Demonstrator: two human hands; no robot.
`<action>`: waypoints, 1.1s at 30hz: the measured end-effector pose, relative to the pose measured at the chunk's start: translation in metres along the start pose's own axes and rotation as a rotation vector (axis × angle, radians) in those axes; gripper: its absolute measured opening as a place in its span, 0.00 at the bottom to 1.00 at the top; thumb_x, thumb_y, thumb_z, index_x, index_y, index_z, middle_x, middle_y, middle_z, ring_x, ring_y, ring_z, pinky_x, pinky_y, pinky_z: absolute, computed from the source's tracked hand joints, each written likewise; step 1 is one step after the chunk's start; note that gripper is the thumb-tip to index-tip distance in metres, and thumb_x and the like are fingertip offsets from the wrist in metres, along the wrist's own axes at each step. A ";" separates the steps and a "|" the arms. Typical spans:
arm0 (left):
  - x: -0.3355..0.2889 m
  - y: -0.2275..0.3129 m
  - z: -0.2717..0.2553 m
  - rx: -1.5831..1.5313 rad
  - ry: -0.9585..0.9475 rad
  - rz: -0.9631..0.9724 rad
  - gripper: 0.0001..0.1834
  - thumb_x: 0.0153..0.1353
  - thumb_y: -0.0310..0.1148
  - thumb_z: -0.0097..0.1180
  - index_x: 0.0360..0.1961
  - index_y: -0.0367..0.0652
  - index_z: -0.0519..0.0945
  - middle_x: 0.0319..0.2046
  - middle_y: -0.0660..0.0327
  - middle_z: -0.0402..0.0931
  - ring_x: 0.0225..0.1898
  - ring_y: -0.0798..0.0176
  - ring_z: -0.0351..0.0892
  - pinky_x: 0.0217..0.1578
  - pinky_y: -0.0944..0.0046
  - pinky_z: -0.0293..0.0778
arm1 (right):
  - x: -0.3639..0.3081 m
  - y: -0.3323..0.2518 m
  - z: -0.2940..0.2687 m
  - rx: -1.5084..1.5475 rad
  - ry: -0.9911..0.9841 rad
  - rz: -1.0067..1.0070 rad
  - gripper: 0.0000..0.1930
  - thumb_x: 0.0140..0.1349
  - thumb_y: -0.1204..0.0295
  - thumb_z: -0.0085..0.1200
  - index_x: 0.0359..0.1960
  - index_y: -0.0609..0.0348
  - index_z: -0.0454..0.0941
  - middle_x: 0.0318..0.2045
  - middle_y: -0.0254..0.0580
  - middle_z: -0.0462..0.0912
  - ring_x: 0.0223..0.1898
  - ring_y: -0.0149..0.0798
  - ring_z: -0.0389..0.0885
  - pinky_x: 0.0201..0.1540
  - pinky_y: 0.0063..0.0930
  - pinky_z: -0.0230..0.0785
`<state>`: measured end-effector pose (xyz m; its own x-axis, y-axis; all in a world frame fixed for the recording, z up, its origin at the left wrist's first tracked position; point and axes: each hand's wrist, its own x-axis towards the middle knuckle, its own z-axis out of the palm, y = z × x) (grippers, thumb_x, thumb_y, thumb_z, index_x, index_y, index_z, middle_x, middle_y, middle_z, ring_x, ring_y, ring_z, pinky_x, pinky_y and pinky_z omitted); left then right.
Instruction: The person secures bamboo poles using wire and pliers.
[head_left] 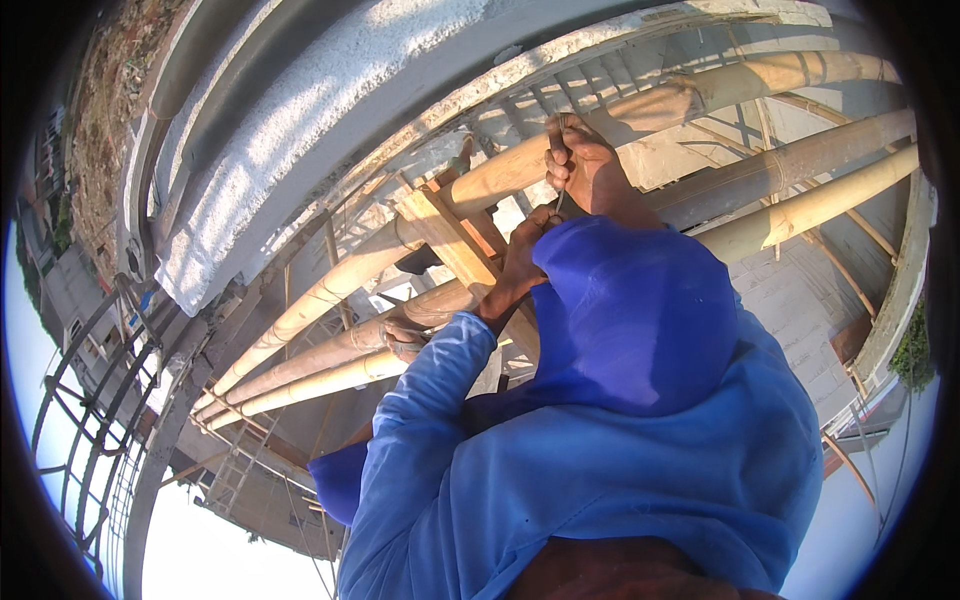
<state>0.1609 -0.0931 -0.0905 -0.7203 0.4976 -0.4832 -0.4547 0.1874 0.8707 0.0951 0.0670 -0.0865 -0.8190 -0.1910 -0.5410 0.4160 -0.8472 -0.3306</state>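
Observation:
My right hand (590,170) is closed, its fingers pinched on a thin wire-like strand (560,201). Just below it, my left hand (522,255) is closed too, at the strand's lower part. Whether the strand is wire or cord is too fine to tell. Both hands are above the thick bamboo poles, close to a squared wooden beam (447,240) that crosses them. A purple-blue cloth-covered bulge (640,310), seemingly my bent knee, hides part of my left hand and wrist.
Long bamboo poles (330,280) run from lower left to upper right, with gaps and drops between them. A rough white concrete ledge (300,130) lies beyond. Dark metal bars (90,430) stand at the left. What seems a foot (404,342) rests by the lower poles.

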 end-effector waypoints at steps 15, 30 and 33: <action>-0.071 -0.024 -0.138 0.678 0.342 -0.055 0.07 0.58 0.29 0.48 0.37 0.39 0.74 0.24 0.45 0.75 0.28 0.44 0.77 0.28 0.50 0.72 | 0.052 -0.005 0.013 -1.495 -0.110 0.267 0.15 0.53 0.72 0.47 0.44 0.55 0.74 0.33 0.37 0.78 0.33 0.30 0.77 0.35 0.24 0.68; -0.179 -0.025 -0.178 0.268 -0.038 -0.901 0.10 0.56 0.28 0.45 0.34 0.35 0.76 0.16 0.57 0.74 0.18 0.63 0.76 0.17 0.62 0.71 | 0.130 0.052 0.083 -2.250 -1.186 0.544 0.11 0.62 0.69 0.41 0.42 0.61 0.71 0.42 0.48 0.77 0.42 0.46 0.76 0.42 0.38 0.69; -0.163 -0.052 -0.165 0.151 0.101 -0.810 0.07 0.54 0.28 0.48 0.28 0.36 0.78 0.16 0.57 0.75 0.17 0.61 0.76 0.17 0.63 0.71 | 0.151 0.081 0.076 -2.323 -1.145 0.461 0.11 0.62 0.69 0.42 0.42 0.60 0.72 0.43 0.46 0.77 0.43 0.43 0.75 0.44 0.38 0.67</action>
<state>0.2156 -0.3232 -0.0720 -0.2468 0.0824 -0.9656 -0.7826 0.5707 0.2487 -0.0251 -0.0681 -0.1366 -0.1160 -0.7567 -0.6434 -0.5076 0.6020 -0.6164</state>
